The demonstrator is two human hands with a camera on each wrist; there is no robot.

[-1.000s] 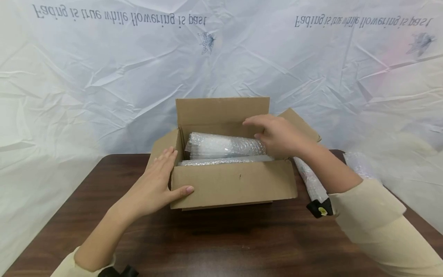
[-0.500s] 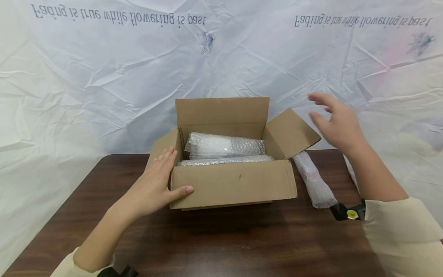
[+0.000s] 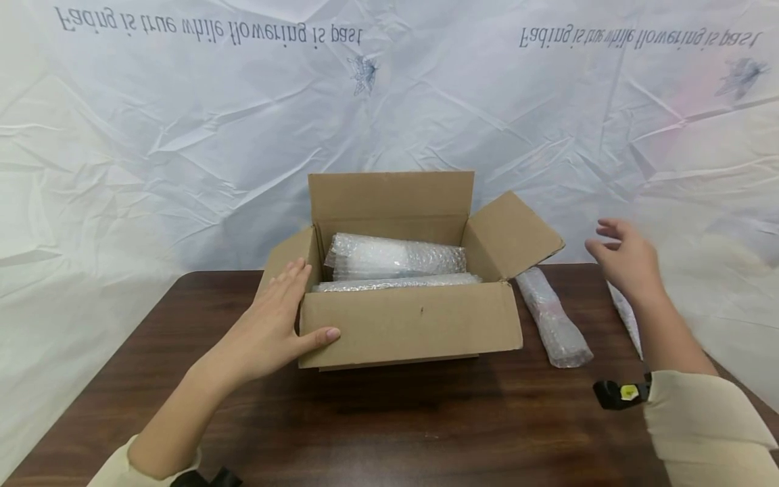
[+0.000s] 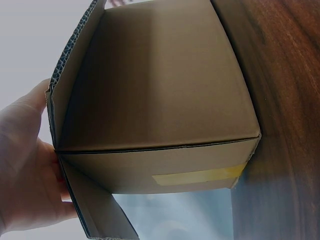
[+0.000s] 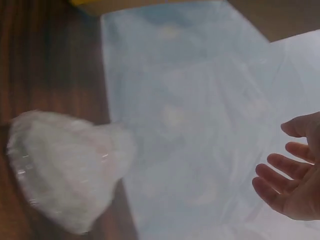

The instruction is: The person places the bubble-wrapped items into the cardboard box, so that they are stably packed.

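An opened cardboard box stands on the dark wooden table with its flaps spread. My left hand rests on its left front corner, fingers straight along the left flap and thumb on the front flap. In the left wrist view that hand lies against the outside of the flaps. Inside the box are a bubble-wrapped bundle and another bubble-wrapped item in front of it. My right hand is in the air at the right, fingers loosely bent and holding nothing. In the right wrist view the hand is likewise empty.
A bubble-wrapped roll lies on the table right of the box. Farther right, another bubble-wrapped item is partly hidden behind my right forearm. A white printed sheet hangs behind the table.
My right hand has left the bundle in the box, swung up and right, then lowered over the table's right side. My left hand and the box stay put.
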